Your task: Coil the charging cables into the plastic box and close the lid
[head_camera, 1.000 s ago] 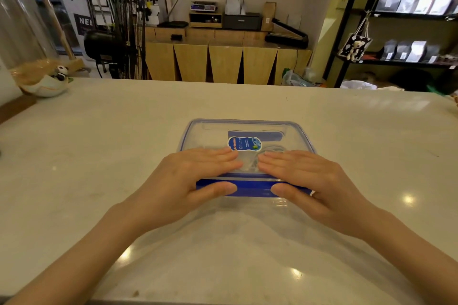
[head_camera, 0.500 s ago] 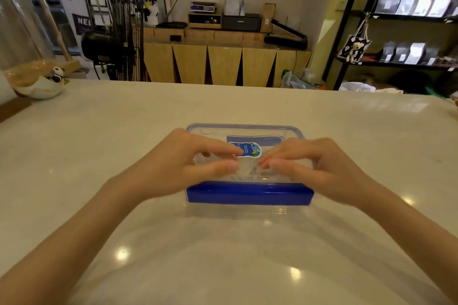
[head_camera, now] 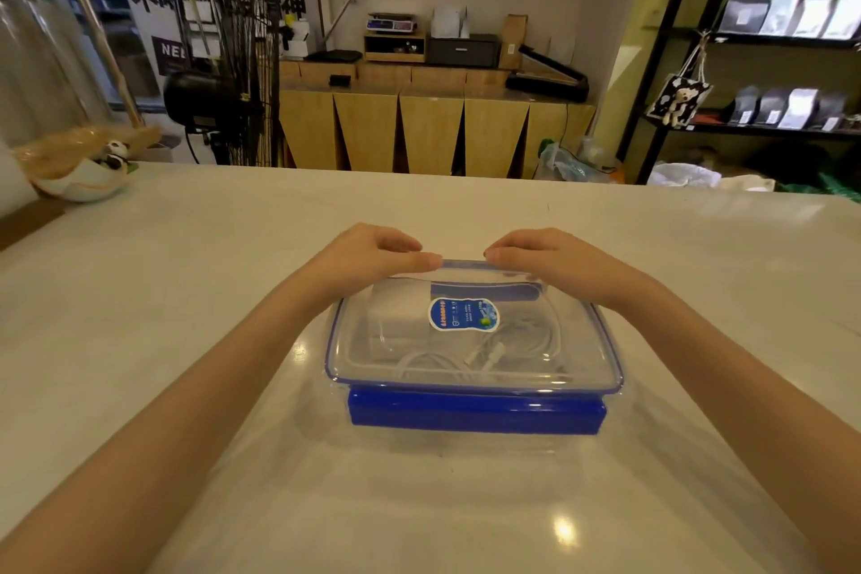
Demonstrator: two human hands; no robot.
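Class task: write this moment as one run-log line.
stage: closing lid | cables: inside box | lid: on | left hand, right hand: far edge | near clip: down

Warm, fairly dim indoor light from overhead; small bright glare spots sit on the glossy worktop (head_camera: 140, 340), one near the bottom right and one beside the plastic box (head_camera: 470, 415); soft, pale shadows spread under both forearms; the clear lid (head_camera: 470, 368) carries faint reflections; the wide lens bends the shelves (head_camera: 768, 37) and the left edge outward; the shelves are dark; background detail is slightly soft.
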